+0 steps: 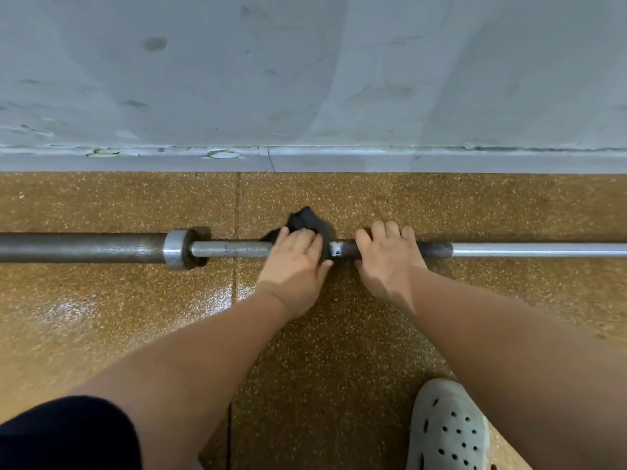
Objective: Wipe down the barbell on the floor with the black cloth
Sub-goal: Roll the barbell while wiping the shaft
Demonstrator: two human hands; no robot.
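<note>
A long steel barbell (234, 248) lies across the speckled brown floor, parallel to the wall. Its thick sleeve (84, 247) and collar (176, 248) are at the left, and the thin shaft runs off the right edge. My left hand (297, 262) grips the black cloth (307, 220), which is wrapped over the shaft just right of the collar; cloth bunches out behind my fingers. My right hand (390, 256) grips the bar's dark section beside it, fingers curled over the top.
A grey wall (305, 79) with a baseboard runs close behind the barbell. My grey perforated clog (448, 429) stands on the floor at the lower right. A dark-clothed knee (64, 432) fills the lower left corner.
</note>
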